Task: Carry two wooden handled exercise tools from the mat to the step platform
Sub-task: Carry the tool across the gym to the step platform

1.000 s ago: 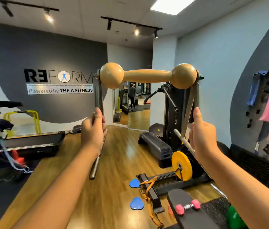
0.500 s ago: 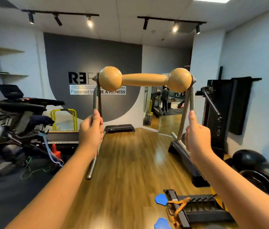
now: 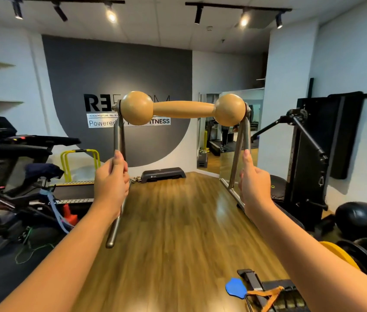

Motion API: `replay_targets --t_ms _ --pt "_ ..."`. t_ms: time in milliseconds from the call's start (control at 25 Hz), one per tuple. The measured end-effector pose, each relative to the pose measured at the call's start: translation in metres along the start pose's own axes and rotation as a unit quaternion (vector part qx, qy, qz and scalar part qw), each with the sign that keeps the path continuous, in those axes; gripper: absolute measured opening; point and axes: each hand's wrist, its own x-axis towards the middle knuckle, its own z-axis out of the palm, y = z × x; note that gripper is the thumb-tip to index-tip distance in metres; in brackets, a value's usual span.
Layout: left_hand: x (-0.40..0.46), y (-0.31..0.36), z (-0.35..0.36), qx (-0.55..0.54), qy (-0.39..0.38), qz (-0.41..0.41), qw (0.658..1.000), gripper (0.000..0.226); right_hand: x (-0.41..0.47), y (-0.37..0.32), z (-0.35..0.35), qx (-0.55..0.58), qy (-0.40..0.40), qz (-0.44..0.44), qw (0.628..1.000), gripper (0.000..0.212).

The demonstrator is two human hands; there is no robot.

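A wooden handle (image 3: 183, 109) with a ball at each end is held up at chest height in front of me, on steel legs. The legs look doubled on each side, as if two tools are held together. My left hand (image 3: 110, 183) is closed around the left steel legs (image 3: 119, 136). My right hand (image 3: 254, 188) grips the right steel legs (image 3: 241, 149), thumb pointing up. A black step platform (image 3: 163, 174) lies on the wooden floor against the far grey wall, straight ahead and well beyond the handle.
An exercise bike (image 3: 20, 154), yellow hurdles (image 3: 80, 161) and a treadmill deck (image 3: 74, 192) fill the left side. On the right stand a black cable machine (image 3: 313, 154), black balls (image 3: 360, 217) and a yellow weight plate (image 3: 340, 255). A blue pad (image 3: 235, 289) and orange strap (image 3: 266, 296) lie near my feet.
My view has swung left and moved forward. The far step platform now sits straight ahead, and the cable machine has slid to the right. Both hands keep the same grip.
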Motion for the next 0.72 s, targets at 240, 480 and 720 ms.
replay_targets --t_ms 240,480,720 --pt "0.107 -0.072 0.027 0.007 0.009 0.015 1.0 0.048 0.104 0.06 0.069 0.004 -0.02 -0.006 1.0 0.066" --pt "0.227 -0.149 0.084 0.005 0.018 0.021 1.0 0.047 0.241 0.113 0.136 0.022 -0.038 -0.005 0.999 0.062" --pt "0.346 -0.212 0.135 -0.001 0.027 0.019 0.999 0.048 0.37 0.152 0.199 0.028 -0.059 0.001 0.998 0.06"
